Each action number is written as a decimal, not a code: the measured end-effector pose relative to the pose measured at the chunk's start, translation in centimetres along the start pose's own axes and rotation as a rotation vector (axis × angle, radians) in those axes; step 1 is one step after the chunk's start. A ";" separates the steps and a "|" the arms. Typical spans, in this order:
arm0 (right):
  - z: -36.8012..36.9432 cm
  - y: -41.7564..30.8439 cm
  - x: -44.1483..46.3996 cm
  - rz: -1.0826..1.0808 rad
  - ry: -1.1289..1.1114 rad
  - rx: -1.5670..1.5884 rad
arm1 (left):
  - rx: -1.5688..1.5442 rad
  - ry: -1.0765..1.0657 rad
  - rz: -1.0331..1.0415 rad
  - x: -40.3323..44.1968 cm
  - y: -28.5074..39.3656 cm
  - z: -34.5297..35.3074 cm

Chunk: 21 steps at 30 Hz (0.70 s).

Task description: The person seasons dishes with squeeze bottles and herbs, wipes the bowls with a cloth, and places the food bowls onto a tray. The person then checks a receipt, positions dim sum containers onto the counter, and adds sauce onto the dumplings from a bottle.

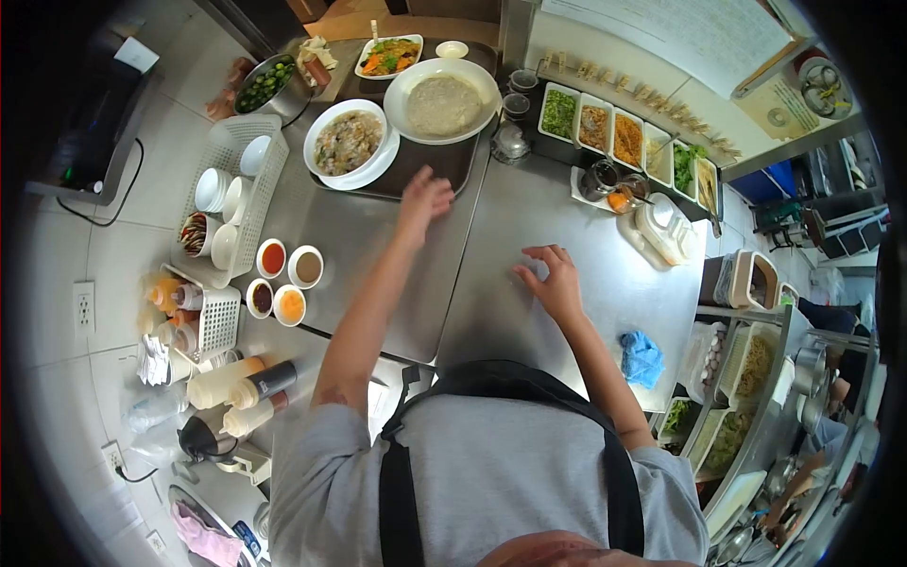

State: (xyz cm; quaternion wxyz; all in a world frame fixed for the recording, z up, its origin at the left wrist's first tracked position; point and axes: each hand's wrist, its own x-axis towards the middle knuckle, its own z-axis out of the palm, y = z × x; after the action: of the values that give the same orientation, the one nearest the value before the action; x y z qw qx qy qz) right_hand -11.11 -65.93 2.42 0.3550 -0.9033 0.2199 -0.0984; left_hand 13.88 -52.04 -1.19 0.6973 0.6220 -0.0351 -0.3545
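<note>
My left hand (426, 202) is over the near edge of a dark tray (460, 168), fingers apart and nothing in them. Just beyond it stand a white bowl of chunky soup (350, 141) on a white plate (380, 172) and a larger white bowl of pale porridge (443, 105). An oblong dish of colourful food (388, 59) and a small white dish (453, 49) sit farther back. Above the steel counter (491, 307), my right hand (554, 281) has thumb and fingers apart, holding nothing.
Four sauce cups (305, 267) and a basket of bowls (262, 184) are at left. Containers of toppings (593, 128), glass jars (601, 178) and a white lidded box (664, 230) stand at right. A blue cloth (641, 359) lies near the right edge.
</note>
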 end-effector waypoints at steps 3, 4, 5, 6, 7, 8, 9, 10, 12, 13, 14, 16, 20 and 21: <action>1.2 -0.4 0.1 -0.098 -0.025 -0.060 | 0.113 -0.003 0.041 -6.9 -4.0 -0.9; 2.3 0.5 1.2 -0.158 -0.014 -0.092 | 0.125 0.008 0.048 -9.0 -4.9 -1.2; 3.3 1.2 2.6 -0.219 0.000 -0.121 | 0.117 0.012 0.027 -11.2 -5.5 -1.3; 4.1 1.5 4.5 -0.248 0.040 -0.165 | 0.112 0.016 0.011 -13.1 -6.0 -1.4; 4.6 1.6 6.9 -0.278 0.081 -0.210 | 0.114 0.019 0.002 -14.6 -6.8 -1.7; 4.8 1.5 9.5 -0.299 0.134 -0.236 | 0.116 0.023 -0.007 -15.9 -7.9 -2.1; 5.0 1.4 12.0 -0.321 0.187 -0.259 | 0.120 0.029 -0.016 -17.0 -8.8 -2.5; 4.9 1.1 14.3 -0.328 0.231 -0.344 | 0.128 0.036 0.010 -18.1 -9.4 -2.9; 4.8 1.2 17.6 -0.315 0.238 -0.440 | 0.149 0.047 0.060 -19.8 -10.3 -3.7; 5.0 1.7 18.8 -0.298 0.200 -0.452 | 0.177 0.066 0.099 -20.8 -9.9 -4.0; 5.5 2.1 19.5 -0.280 0.162 -0.466 | 0.179 0.092 0.112 -21.5 -9.8 -4.4; 5.7 1.8 18.3 -0.282 0.194 -0.450 | 0.176 0.140 0.133 -22.7 -9.6 -5.1; 5.8 3.7 13.5 -0.314 0.204 -0.380 | 0.201 0.191 0.147 -24.6 -9.5 -5.6; 5.3 4.2 12.6 -0.337 0.216 -0.364 | 0.197 0.186 0.133 -24.5 -9.9 -5.7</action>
State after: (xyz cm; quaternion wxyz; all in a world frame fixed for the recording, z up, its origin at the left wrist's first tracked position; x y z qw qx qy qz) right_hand 0.46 -71.36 -4.07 0.1397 -0.9605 0.1172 -0.2104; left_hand -6.12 -33.81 -1.68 0.6550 0.7140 -0.0462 -0.2430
